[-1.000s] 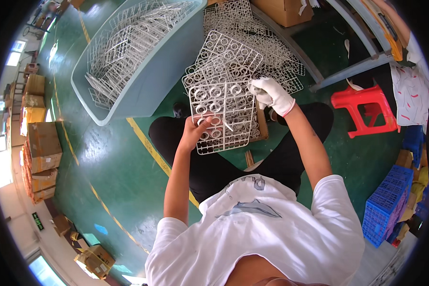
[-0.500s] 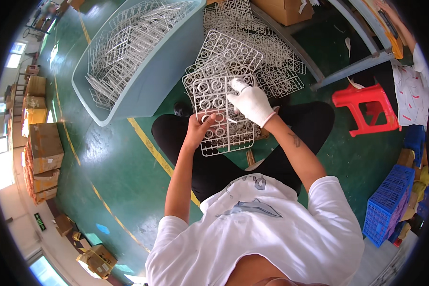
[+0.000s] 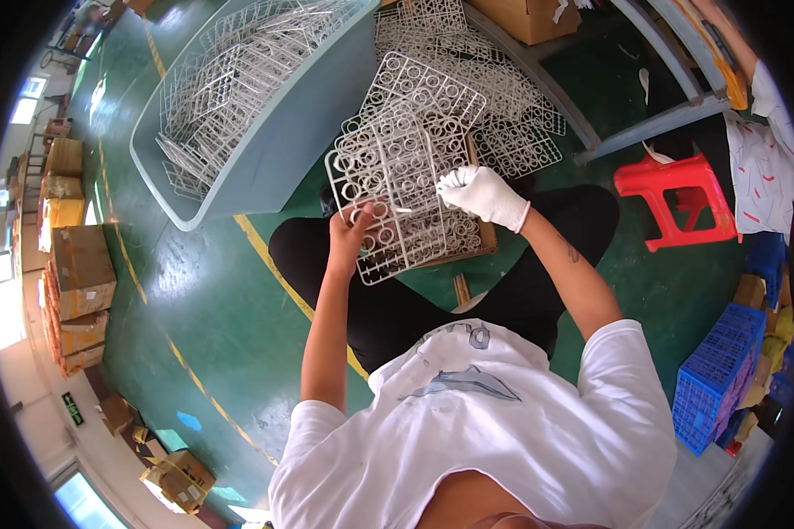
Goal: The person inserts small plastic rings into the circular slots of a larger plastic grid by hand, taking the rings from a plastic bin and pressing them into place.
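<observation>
My left hand (image 3: pixel 348 240) grips the left edge of a white plastic moulding frame (image 3: pixel 393 196), a flat grid set with small rings. The frame is tilted over my lap. My right hand (image 3: pixel 487 196) wears a white glove and is closed, just off the frame's right side. Whatever its curled fingers hold, if anything, is hidden. A small white sliver (image 3: pixel 403 211) shows against the frame. Beneath the frame, a cardboard box (image 3: pixel 487 236) between my legs holds loose rings. More frames like it (image 3: pixel 450 86) lie overlapping just beyond.
A large grey-blue tub (image 3: pixel 313 132) heaped with white frames stands at the far left. To the right are a metal table frame (image 3: pixel 653 123), a red stool (image 3: pixel 675 189) and a blue crate (image 3: pixel 719 375). Another person's patterned clothing (image 3: pixel 763 172) shows at the right edge.
The left hand has shifted slightly left and tilted the frame. My right hand has moved right, off the frame's face, and its fingers have curled in.
</observation>
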A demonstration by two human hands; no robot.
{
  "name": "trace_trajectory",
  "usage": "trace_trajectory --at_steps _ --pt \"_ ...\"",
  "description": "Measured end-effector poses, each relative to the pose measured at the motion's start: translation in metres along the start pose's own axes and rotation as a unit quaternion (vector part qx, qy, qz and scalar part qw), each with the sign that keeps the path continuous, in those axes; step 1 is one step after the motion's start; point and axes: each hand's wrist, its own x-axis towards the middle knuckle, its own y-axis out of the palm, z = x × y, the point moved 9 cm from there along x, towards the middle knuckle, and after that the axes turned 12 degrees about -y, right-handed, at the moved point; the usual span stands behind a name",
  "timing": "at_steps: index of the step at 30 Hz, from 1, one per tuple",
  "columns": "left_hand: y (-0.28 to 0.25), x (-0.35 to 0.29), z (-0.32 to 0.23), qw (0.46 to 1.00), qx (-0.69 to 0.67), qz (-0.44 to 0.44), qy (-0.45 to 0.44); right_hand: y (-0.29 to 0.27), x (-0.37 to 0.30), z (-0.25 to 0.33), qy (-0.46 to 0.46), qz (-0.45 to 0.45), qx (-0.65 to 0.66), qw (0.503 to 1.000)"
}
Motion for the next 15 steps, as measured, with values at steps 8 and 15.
trace_trajectory --at_steps 8,15 --pt "0.014 0.021 0.005 0.993 -0.101 0.003 0.055 0.073 -0.031 0.007 0.023 0.114 0.530 0.840" --pt "0.072 0.015 0.006 0.981 -0.097 0.164 0.040 0.110 -0.023 0.009 0.080 0.118 0.666 0.733"
